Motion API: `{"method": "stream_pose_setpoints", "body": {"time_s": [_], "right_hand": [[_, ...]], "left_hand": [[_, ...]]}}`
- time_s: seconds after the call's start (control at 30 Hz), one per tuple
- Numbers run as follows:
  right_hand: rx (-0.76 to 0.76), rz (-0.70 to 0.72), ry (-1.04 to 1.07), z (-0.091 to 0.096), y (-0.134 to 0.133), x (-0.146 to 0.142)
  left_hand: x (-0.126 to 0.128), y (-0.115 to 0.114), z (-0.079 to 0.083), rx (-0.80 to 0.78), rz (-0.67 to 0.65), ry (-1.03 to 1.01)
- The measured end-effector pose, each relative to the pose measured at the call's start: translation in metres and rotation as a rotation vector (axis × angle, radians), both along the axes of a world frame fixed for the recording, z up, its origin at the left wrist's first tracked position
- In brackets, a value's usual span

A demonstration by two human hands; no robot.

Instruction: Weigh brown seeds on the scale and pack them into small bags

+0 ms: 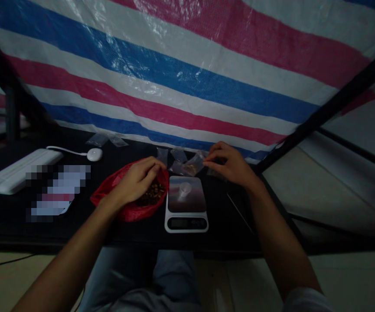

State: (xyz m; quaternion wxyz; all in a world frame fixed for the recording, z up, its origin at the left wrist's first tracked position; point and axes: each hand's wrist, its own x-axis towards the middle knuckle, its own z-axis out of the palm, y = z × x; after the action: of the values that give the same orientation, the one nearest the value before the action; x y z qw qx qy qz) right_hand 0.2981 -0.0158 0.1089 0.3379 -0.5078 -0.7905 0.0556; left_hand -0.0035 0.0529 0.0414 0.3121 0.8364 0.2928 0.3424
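My left hand (144,175) is over a red plastic bag (109,184), its fingers curled together near the bag's far rim. What they hold, if anything, is hidden. Small brown pieces (154,193) lie inside the bag, too small to name. Just right of it stands a white digital scale (187,203) with a small clear cup (185,190) on its shiny plate. Behind the scale, my right hand (226,162) pinches the edge of a small clear plastic bag (194,164) with some brown content.
More small clear bags (178,154) lie along the back, with others (98,138) farther left. A white power strip or power bank (21,171), a white round charger (94,154) and a blurred-out phone-like item (62,190) sit at left. A thin metal stick (239,212) lies right of the scale. Striped sheeting (161,86) hangs behind.
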Motion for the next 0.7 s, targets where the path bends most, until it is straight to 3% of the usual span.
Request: {"method": "stream_pose_setpoints", "body": {"time_s": [0.07, 0.17, 0.27, 0.33, 0.5, 0.7], "right_hand": [[0.071, -0.128, -0.143, -0.005, -0.005, 0.02], [0.036, -0.241, -0.43, -0.024, -0.012, 0.032], [-0.112, -0.221, -0.664, -0.047, -0.02, 0.027], [-0.199, -0.184, -0.696, -0.055, -0.026, 0.021], [-0.242, -0.233, -0.416, -0.05, -0.026, 0.008], [-0.145, -0.191, -0.025, -0.053, 0.013, -0.014]], "left_hand": [[-0.015, -0.001, 0.006, 0.041, -0.045, 0.244], [-0.032, -0.003, 0.007, 0.096, -0.08, 0.512], [-0.037, -0.003, -0.001, 0.061, -0.071, 0.675], [-0.037, -0.001, -0.006, 0.027, -0.065, 0.725], [-0.03, 0.005, -0.012, 0.026, -0.058, 0.741], [-0.019, 0.009, -0.005, 0.049, -0.075, 0.768]]}}
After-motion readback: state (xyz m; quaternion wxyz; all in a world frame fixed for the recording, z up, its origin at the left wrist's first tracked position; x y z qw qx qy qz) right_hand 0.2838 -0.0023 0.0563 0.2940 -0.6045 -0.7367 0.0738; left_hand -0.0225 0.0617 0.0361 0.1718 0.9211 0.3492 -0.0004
